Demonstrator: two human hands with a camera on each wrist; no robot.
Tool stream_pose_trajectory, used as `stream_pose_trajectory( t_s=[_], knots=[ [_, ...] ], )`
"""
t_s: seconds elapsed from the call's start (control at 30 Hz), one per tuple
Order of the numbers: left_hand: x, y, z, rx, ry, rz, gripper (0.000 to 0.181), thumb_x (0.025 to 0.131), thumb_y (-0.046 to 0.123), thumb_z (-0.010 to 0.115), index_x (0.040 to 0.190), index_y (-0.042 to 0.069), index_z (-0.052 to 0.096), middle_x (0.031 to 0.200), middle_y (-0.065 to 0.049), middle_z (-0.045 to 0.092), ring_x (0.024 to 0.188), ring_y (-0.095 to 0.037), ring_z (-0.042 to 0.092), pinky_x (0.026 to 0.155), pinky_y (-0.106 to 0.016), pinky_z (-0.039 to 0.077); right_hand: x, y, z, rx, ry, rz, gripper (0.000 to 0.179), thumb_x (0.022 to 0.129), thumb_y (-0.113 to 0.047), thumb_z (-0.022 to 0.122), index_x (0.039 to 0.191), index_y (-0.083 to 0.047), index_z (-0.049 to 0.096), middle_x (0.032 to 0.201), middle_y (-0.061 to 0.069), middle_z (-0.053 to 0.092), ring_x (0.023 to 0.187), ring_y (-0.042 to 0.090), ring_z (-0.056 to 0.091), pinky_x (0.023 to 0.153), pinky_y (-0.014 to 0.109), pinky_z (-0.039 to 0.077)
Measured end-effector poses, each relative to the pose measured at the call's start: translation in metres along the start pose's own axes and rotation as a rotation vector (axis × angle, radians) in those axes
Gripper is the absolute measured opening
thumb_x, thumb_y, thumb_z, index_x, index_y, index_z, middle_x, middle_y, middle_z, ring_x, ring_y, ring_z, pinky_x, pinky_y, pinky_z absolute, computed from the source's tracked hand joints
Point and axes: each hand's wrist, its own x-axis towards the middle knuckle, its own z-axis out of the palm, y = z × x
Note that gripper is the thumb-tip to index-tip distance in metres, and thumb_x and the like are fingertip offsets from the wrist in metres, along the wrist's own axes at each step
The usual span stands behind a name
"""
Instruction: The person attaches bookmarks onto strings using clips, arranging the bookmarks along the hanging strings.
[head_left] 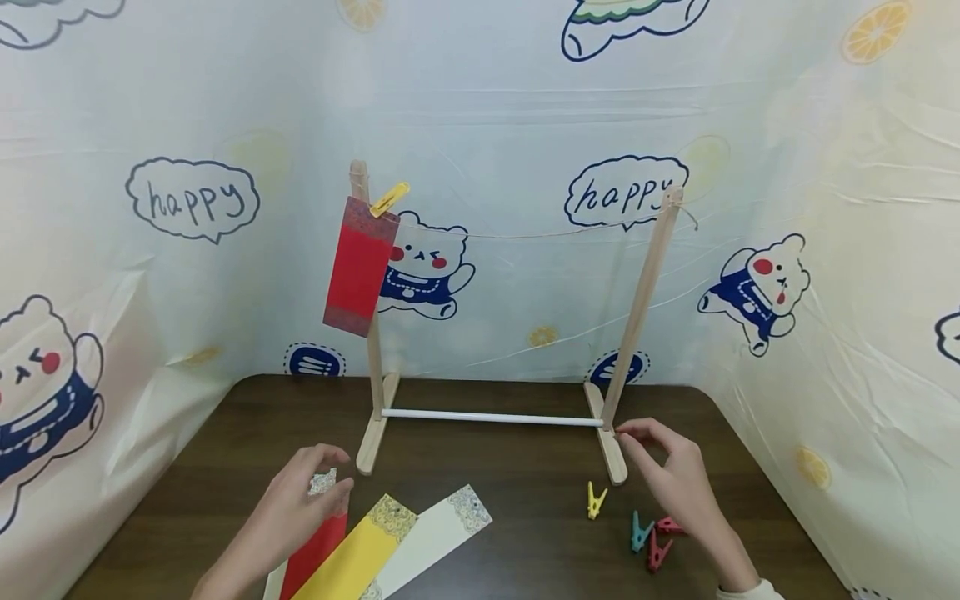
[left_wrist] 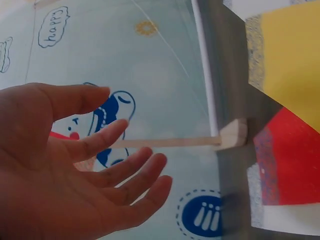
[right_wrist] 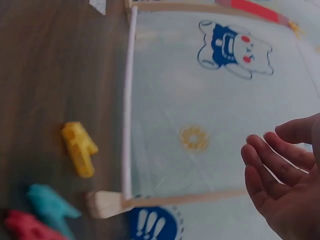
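Note:
My left hand (head_left: 300,508) is over the red paper strip (head_left: 318,552) on the table, fingers loosely bent and holding nothing. Beside that strip lie a yellow strip (head_left: 358,550) and a white strip (head_left: 435,537), each with a patterned end. My right hand (head_left: 678,479), also holding nothing, hovers near the right foot of a wooden stand (head_left: 636,308). A yellow clothespin (head_left: 390,200) fastens a red strip (head_left: 360,271) to the string (head_left: 517,237) at the left post. Close to my right hand lie a yellow clothespin (right_wrist: 80,148), a teal clothespin (head_left: 641,531) and red clothespins (head_left: 657,552).
A white rod (head_left: 487,417) joins the stand's two feet low over the dark table (head_left: 495,462). The string droops between the post tops. Behind and at both sides hangs a printed curtain (head_left: 480,108) with bears and lettering.

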Motion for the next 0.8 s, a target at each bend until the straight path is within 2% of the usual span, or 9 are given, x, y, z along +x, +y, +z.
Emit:
stream_pose_trajectory(
  t_s=[0.13,0.3,0.5,0.63,0.8],
  knots=[
    [-0.001,-0.018,0.006,0.037,-0.030,0.002,0.039,0.090,0.020,0.075,0.121,0.004,0.059,0.124,-0.018,0.057,0.098,-0.027,0.065,0.079,-0.043,0.059,-0.016,0.015,-0.003,-0.011,-0.008,0.107,0.008,0.098,-0.024,0.065,0.101,-0.020,0.071,0.097,-0.005,0.073,0.086,0.009,0.065,0.071,0.021,0.051],
    [0.000,-0.035,0.014,0.076,-0.049,-0.024,0.037,0.089,0.025,0.075,0.116,0.003,0.062,0.109,-0.010,0.065,0.091,-0.021,0.066,0.080,-0.045,0.059,-0.035,0.034,-0.006,0.026,0.008,0.227,0.013,0.099,-0.027,0.064,0.102,-0.016,0.071,0.096,-0.003,0.074,0.089,0.012,0.068,0.074,0.019,0.052],
    [0.002,-0.048,0.025,0.086,-0.068,-0.083,0.036,0.084,0.020,0.080,0.113,0.005,0.063,0.097,-0.004,0.066,0.085,-0.018,0.063,0.080,-0.044,0.059,-0.051,0.062,-0.007,0.109,0.040,0.352,0.022,0.100,-0.027,0.062,0.107,-0.008,0.070,0.102,0.008,0.074,0.090,0.008,0.069,0.075,0.016,0.053],
    [0.005,-0.056,0.033,0.089,-0.069,-0.084,0.035,0.082,0.021,0.082,0.108,0.007,0.065,0.093,-0.001,0.065,0.080,-0.015,0.056,0.079,-0.039,0.058,-0.057,0.079,-0.006,0.177,0.067,0.425,0.028,0.100,-0.025,0.062,0.112,-0.001,0.068,0.103,0.012,0.074,0.089,0.008,0.069,0.074,0.023,0.056],
    [0.008,-0.065,0.040,0.098,-0.088,-0.088,0.038,0.077,0.018,0.086,0.104,0.005,0.065,0.089,-0.001,0.061,0.081,-0.016,0.054,0.076,-0.034,0.055,-0.064,0.092,-0.010,0.257,0.104,0.482,0.032,0.100,-0.022,0.063,0.115,0.006,0.066,0.100,0.013,0.075,0.086,0.016,0.072,0.072,0.028,0.059]
  ],
)
